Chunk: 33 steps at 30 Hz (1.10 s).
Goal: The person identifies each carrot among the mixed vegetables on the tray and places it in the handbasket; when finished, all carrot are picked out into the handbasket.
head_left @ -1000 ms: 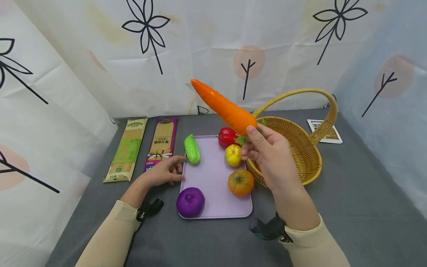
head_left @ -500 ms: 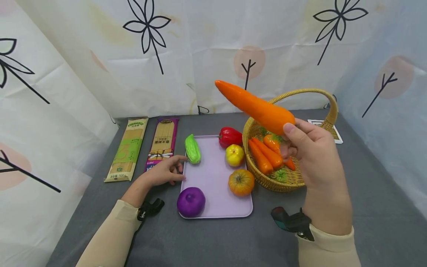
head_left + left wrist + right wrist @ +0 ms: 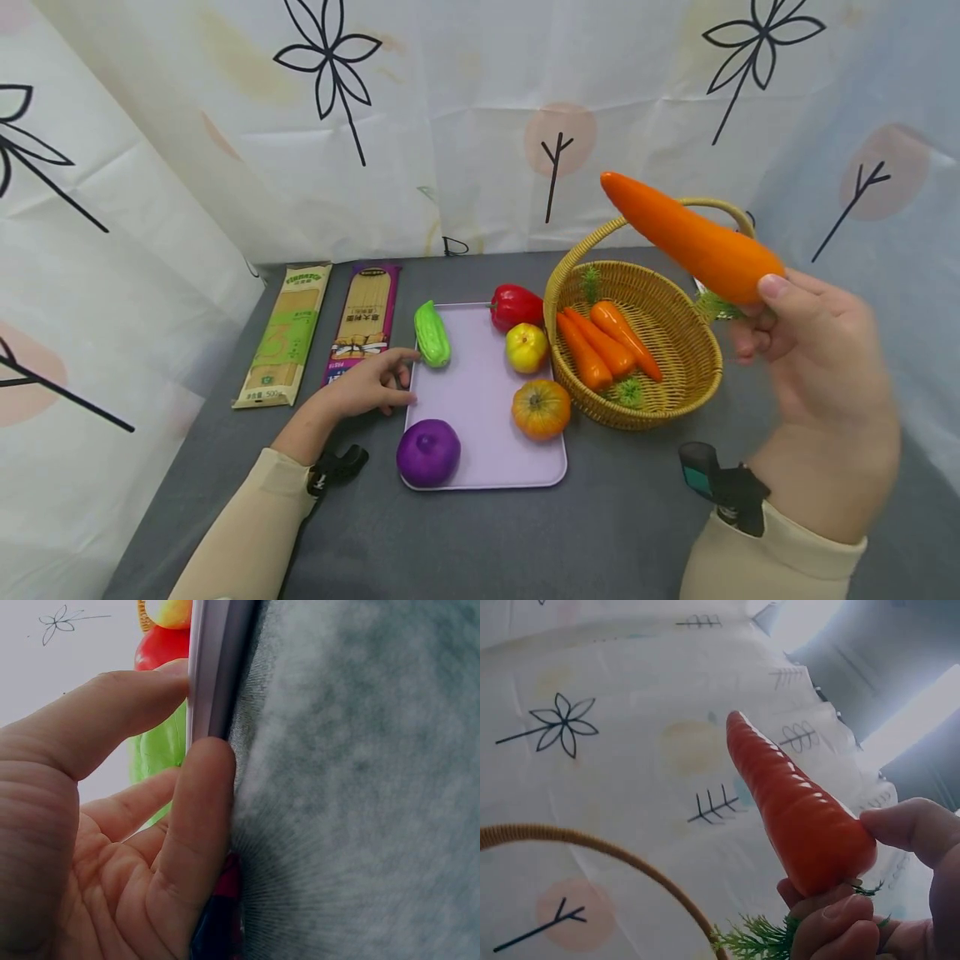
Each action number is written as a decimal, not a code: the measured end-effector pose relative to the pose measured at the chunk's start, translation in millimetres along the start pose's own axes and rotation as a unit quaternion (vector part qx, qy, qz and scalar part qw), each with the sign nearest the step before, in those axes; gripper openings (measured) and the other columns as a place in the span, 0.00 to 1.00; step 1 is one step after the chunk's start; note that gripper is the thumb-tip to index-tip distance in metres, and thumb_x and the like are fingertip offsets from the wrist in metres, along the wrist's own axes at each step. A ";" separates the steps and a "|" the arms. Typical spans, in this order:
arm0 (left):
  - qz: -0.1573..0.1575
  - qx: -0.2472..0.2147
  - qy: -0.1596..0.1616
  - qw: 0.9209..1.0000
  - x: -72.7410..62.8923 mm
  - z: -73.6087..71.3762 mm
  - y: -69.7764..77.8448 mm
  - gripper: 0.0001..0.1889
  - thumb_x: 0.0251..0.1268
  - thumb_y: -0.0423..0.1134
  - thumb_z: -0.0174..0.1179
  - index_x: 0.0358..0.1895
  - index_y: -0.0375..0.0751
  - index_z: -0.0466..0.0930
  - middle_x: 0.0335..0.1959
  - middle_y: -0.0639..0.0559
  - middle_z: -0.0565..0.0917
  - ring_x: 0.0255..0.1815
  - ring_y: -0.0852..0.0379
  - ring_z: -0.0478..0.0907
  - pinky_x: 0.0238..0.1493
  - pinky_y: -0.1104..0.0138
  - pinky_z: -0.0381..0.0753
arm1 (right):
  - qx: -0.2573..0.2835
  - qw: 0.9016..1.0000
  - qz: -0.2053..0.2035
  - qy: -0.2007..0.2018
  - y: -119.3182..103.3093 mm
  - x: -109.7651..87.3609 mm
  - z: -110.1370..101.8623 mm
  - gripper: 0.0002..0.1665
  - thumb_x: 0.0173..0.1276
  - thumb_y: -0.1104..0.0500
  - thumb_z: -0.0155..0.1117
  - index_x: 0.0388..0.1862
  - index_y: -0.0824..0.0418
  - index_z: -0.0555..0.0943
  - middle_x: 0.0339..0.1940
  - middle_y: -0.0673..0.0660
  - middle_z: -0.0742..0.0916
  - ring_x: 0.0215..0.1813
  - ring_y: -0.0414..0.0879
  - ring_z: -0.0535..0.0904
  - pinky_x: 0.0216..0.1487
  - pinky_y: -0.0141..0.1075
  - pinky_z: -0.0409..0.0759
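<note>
An orange carrot [image 3: 693, 237] with a green leafy top is pinched at its thick end by my right hand [image 3: 825, 358]. It tilts up and left, raised beyond the right side of the wicker basket [image 3: 701, 350]. In the right wrist view, the thumb presses one side of the carrot [image 3: 810, 825] and curled fingers lie below. My left hand [image 3: 367, 385] rests at the left rim of the lilac tray [image 3: 480, 467], fingers loosely bent and touching the edge. Beside its fingertips lies a bumpy green vegetable [image 3: 432, 335].
On the tray are a purple round vegetable [image 3: 428, 452], a pumpkin [image 3: 541, 409], a yellow fruit [image 3: 527, 347] and a red bell pepper [image 3: 516, 307]. More carrots [image 3: 600, 346] lie in the basket, under its tall handle. Two noodle packs [image 3: 285, 337] lie at left.
My right hand has carried the carrot rightward, from above the tray's right side past the basket. The carrots inside the basket have come into view. My left hand stays put.
</note>
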State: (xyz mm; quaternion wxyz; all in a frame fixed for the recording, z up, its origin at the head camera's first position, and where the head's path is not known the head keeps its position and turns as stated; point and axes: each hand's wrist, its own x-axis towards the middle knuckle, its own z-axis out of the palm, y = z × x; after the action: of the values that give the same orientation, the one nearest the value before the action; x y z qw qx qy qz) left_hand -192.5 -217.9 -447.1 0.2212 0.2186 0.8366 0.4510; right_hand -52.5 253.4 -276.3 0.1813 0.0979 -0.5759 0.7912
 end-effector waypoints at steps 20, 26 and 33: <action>0.004 0.001 -0.003 1.000 1.1 -0.4 -0.1 0.37 0.64 0.35 0.73 0.74 0.38 0.66 0.43 0.41 0.76 0.29 0.53 0.76 0.31 0.61 0.84 | -0.184 0.970 0.153 -0.053 5.6 12.2 -85.9 0.14 0.80 0.65 0.55 0.45 0.52 0.86 0.35 0.53 0.84 0.26 0.46 0.77 0.32 0.30 0.76; 0.007 0.000 -0.006 1.000 0.1 -0.6 1.5 0.37 0.64 0.35 0.72 0.74 0.37 0.66 0.43 0.42 0.76 0.28 0.54 0.76 0.30 0.61 0.84 | -0.291 0.935 0.192 -0.066 17.4 26.5 -78.8 0.08 0.80 0.58 0.58 0.47 0.45 0.83 0.33 0.51 0.85 0.30 0.44 0.84 0.35 0.30 0.83; 0.008 -0.001 -0.006 1.000 0.9 -0.5 0.3 0.37 0.64 0.35 0.72 0.74 0.37 0.65 0.43 0.41 0.76 0.28 0.54 0.76 0.30 0.61 0.83 | -0.357 0.900 0.235 -0.088 33.7 40.4 -62.9 0.23 0.82 0.49 0.56 0.63 0.65 0.71 0.37 0.48 0.83 0.35 0.41 0.86 0.38 0.32 0.84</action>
State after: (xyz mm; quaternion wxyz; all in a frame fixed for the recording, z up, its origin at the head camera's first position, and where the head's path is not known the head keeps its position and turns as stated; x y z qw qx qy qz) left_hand -193.5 -217.5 -446.8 0.2228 0.2279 0.8330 0.4523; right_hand -99.5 310.9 -311.1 -0.0385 -0.0426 -0.8396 0.5402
